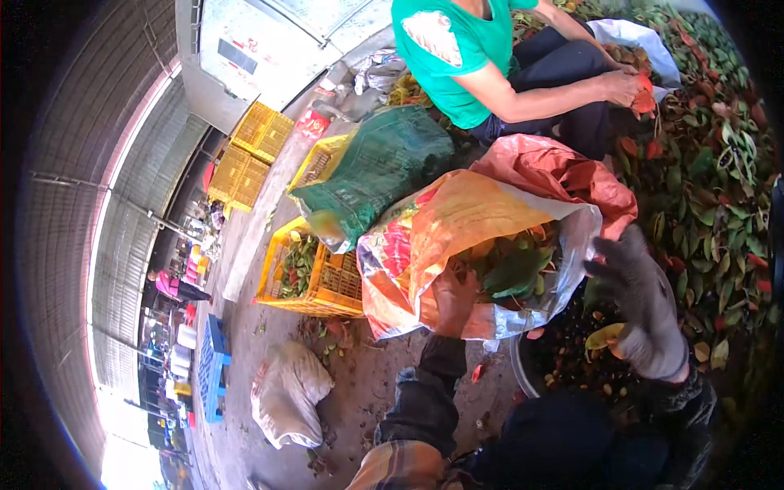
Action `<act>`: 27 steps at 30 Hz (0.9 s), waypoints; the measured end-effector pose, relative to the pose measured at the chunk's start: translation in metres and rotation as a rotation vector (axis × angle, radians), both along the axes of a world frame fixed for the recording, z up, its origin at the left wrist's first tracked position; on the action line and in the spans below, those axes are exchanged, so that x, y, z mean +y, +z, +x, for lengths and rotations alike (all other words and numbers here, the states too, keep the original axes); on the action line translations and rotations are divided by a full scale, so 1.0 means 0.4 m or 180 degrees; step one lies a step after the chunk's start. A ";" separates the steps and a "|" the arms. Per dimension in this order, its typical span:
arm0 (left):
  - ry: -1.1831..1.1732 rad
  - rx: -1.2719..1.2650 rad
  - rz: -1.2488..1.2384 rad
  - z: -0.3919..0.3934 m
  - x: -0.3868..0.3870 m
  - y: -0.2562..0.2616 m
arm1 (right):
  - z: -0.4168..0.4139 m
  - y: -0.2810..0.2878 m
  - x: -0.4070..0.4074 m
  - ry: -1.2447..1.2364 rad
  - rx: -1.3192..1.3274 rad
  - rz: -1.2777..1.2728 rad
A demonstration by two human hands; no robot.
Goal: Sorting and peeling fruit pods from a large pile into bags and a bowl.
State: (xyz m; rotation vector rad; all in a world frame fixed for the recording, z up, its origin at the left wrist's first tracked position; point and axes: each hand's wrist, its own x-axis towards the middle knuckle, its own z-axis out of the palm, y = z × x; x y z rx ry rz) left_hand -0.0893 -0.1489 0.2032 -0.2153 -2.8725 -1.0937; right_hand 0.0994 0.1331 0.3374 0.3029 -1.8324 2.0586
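Note:
My bare left hand (454,299) reaches over the near rim of an orange woven sack (478,214), its fingers partly hidden by leaves and the sack's edge. Whether it grips anything is unclear. Green and reddish leaves (517,272) show in the sack's mouth. My right hand (643,306), in a grey glove, is beside the mouth's right edge with fingers apart and nothing held. Below it, a metal-rimmed basin (520,367) holds many small dark seeds or fruits (576,361). A yellowish curled leaf or pod (603,338) lies on them.
A person in a green shirt (471,67) sits opposite, hands on a red-orange item by a white sack (640,46). A large leaf pile (704,202) covers the right. Left are a green mesh sack (380,165), yellow crates (331,285), a whitish sack (288,392) and a blue pallet (211,367).

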 end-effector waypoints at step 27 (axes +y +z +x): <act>-0.0910 0.1765 -0.2680 -0.248 0.274 -0.191 | 0.056 -0.705 0.219 -0.1426 -0.1182 0.4101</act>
